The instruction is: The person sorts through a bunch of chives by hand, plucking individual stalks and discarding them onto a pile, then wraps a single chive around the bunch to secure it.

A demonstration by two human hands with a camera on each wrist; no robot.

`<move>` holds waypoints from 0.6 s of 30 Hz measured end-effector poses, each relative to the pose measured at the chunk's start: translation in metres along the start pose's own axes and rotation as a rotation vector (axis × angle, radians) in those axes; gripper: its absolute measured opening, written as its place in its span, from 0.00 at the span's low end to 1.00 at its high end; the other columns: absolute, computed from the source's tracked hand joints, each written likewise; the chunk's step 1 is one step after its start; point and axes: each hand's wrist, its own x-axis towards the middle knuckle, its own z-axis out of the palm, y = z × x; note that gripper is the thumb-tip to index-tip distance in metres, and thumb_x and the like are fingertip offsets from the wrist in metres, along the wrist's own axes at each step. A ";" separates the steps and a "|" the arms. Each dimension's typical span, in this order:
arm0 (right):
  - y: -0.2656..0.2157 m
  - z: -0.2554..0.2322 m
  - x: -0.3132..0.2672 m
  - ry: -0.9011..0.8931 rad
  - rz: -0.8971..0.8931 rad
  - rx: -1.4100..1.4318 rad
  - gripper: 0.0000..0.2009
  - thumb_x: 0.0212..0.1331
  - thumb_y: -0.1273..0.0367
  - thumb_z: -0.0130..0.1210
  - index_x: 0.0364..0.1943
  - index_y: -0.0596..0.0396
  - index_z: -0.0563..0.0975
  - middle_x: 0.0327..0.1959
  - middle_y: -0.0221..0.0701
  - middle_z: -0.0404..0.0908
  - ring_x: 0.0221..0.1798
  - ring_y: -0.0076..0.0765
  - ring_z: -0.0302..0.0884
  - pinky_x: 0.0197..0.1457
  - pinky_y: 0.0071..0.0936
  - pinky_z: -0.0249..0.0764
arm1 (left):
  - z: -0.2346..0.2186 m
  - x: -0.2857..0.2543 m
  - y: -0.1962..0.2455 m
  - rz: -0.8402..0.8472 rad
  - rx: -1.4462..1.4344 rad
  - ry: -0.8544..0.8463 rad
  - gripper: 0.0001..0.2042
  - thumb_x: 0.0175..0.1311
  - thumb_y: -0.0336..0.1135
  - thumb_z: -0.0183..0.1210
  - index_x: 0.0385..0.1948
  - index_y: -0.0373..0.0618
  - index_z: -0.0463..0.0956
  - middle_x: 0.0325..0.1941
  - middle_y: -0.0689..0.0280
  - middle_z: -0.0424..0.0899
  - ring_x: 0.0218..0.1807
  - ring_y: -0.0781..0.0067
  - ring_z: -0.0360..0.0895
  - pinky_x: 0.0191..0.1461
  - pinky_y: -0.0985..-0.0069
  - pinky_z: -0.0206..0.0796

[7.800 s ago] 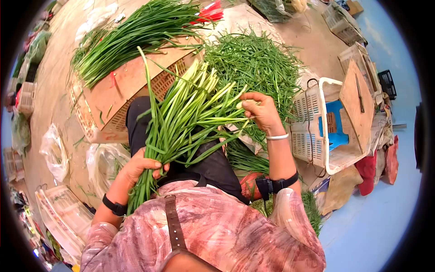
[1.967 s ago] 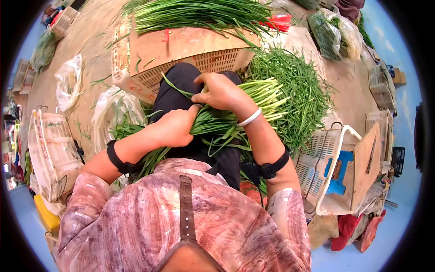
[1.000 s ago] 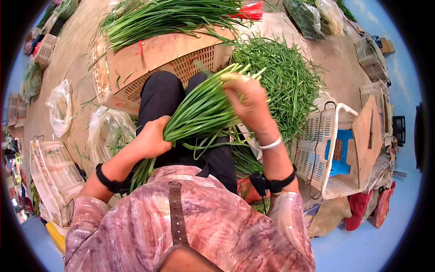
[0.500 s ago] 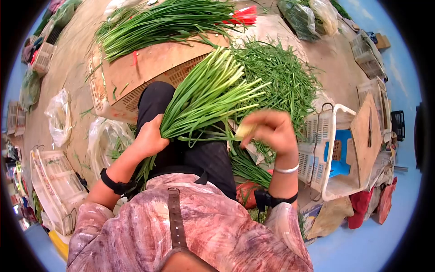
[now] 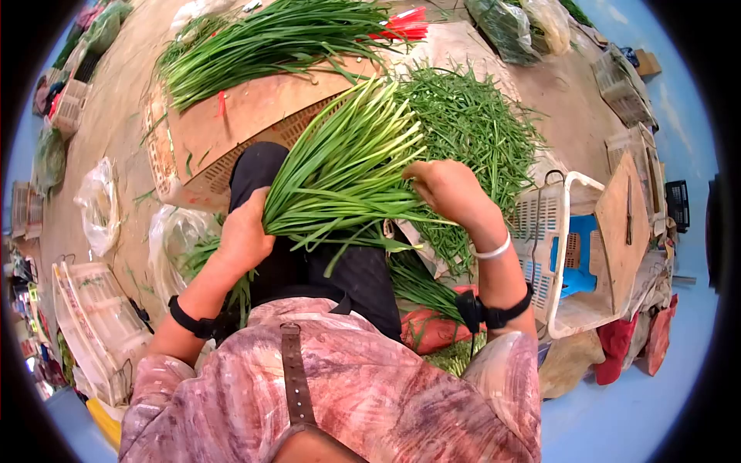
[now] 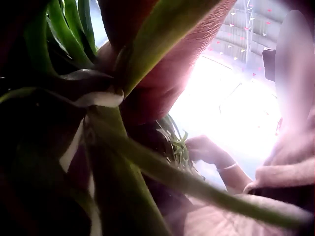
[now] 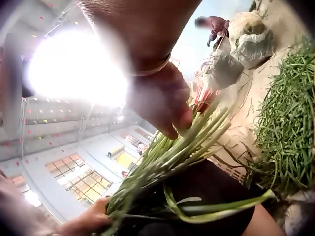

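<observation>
A loose bundle of garlic chives [image 5: 340,170] fans out over the person's lap, pale stem ends up and to the right. The left hand [image 5: 245,231] grips it around the green leaves; some leaf ends show below that fist. At the pale stems hovers the right hand [image 5: 455,197], fingers bent, fingertips right at the edge of the bundle. In the right wrist view the right hand [image 7: 165,101] has its fingertips against the stems [image 7: 197,142]; I cannot tell whether it pinches one. Dark leaves and stalks fill much of the left wrist view, close to the lens.
Ahead, a board-topped crate [image 5: 231,123] bears a large pile of chives [image 5: 278,46] and red ties [image 5: 405,25]. A heap of loose green trimmings [image 5: 478,139] lies on the floor. At right stands a white crate [image 5: 559,309]; at left, plastic bags [image 5: 99,208].
The right hand, which held a blurred pale scrap out to the right half a second ago, is back up at the stem ends. The left hand keeps its grip and the bundle has spread wider.
</observation>
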 end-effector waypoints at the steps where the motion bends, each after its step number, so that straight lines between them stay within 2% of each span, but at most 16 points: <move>1: -0.001 0.003 -0.007 -0.014 0.042 0.060 0.11 0.48 0.71 0.57 0.38 0.49 0.78 0.26 0.38 0.79 0.30 0.46 0.77 0.34 0.40 0.72 | 0.002 -0.002 -0.003 -0.014 -0.003 -0.005 0.20 0.48 0.25 0.55 0.47 0.39 0.65 0.34 0.45 0.77 0.40 0.41 0.74 0.42 0.55 0.66; 3: -0.004 0.009 -0.012 0.030 0.082 0.043 0.11 0.47 0.72 0.57 0.38 0.49 0.78 0.27 0.37 0.78 0.31 0.45 0.76 0.35 0.39 0.72 | 0.005 -0.001 -0.007 -0.011 -0.013 -0.019 0.20 0.50 0.25 0.56 0.48 0.39 0.67 0.35 0.45 0.78 0.42 0.41 0.74 0.42 0.59 0.67; 5: -0.007 0.009 -0.010 0.093 0.119 0.013 0.12 0.47 0.72 0.57 0.39 0.48 0.78 0.29 0.36 0.77 0.32 0.45 0.75 0.35 0.38 0.71 | 0.001 0.003 -0.003 -0.032 -0.001 -0.032 0.20 0.50 0.25 0.56 0.48 0.39 0.67 0.35 0.45 0.78 0.42 0.41 0.74 0.42 0.59 0.67; 7: -0.010 0.007 -0.004 0.062 0.059 -0.083 0.14 0.46 0.72 0.59 0.41 0.47 0.77 0.33 0.34 0.75 0.34 0.44 0.74 0.35 0.36 0.71 | -0.004 0.006 -0.001 -0.015 -0.017 -0.073 0.18 0.51 0.26 0.56 0.46 0.38 0.67 0.35 0.44 0.77 0.42 0.40 0.74 0.42 0.60 0.67; 8: -0.006 0.010 -0.001 0.009 -0.020 -0.073 0.17 0.43 0.73 0.61 0.42 0.45 0.77 0.38 0.33 0.75 0.37 0.42 0.74 0.37 0.35 0.70 | -0.006 0.008 -0.003 -0.017 -0.016 -0.070 0.18 0.51 0.26 0.56 0.46 0.38 0.67 0.35 0.44 0.77 0.42 0.40 0.74 0.42 0.60 0.67; 9: -0.007 0.009 0.000 0.009 -0.026 -0.073 0.17 0.43 0.73 0.61 0.42 0.45 0.77 0.38 0.33 0.75 0.37 0.42 0.74 0.37 0.35 0.70 | -0.008 0.009 -0.005 -0.028 -0.030 -0.114 0.19 0.49 0.26 0.56 0.46 0.38 0.67 0.35 0.44 0.77 0.42 0.41 0.74 0.42 0.58 0.67; 11: -0.008 0.007 -0.005 0.142 -0.223 -0.046 0.20 0.40 0.74 0.62 0.42 0.44 0.77 0.44 0.33 0.74 0.42 0.43 0.72 0.41 0.36 0.68 | -0.010 0.009 -0.009 -0.050 -0.047 -0.158 0.19 0.48 0.26 0.56 0.45 0.38 0.66 0.34 0.44 0.77 0.42 0.41 0.74 0.42 0.57 0.67; 12: -0.007 0.006 -0.010 0.127 -0.221 -0.001 0.21 0.38 0.76 0.61 0.42 0.44 0.77 0.50 0.35 0.72 0.46 0.44 0.71 0.46 0.37 0.66 | -0.011 0.010 -0.010 -0.050 -0.074 -0.164 0.19 0.48 0.26 0.56 0.45 0.38 0.66 0.34 0.43 0.77 0.42 0.41 0.74 0.42 0.57 0.67; 15: -0.008 0.011 -0.019 0.119 -0.285 0.048 0.20 0.39 0.76 0.59 0.41 0.44 0.77 0.54 0.36 0.70 0.48 0.46 0.70 0.48 0.37 0.66 | -0.016 0.015 -0.013 -0.060 -0.115 -0.195 0.18 0.47 0.25 0.56 0.43 0.37 0.66 0.33 0.43 0.77 0.42 0.41 0.74 0.42 0.58 0.67; 18: -0.006 0.025 -0.022 0.124 -0.277 0.056 0.13 0.43 0.74 0.58 0.36 0.49 0.76 0.54 0.38 0.70 0.49 0.47 0.69 0.49 0.38 0.65 | -0.022 0.020 -0.019 -0.056 -0.127 -0.260 0.18 0.46 0.25 0.56 0.42 0.36 0.67 0.33 0.44 0.78 0.42 0.42 0.74 0.42 0.60 0.67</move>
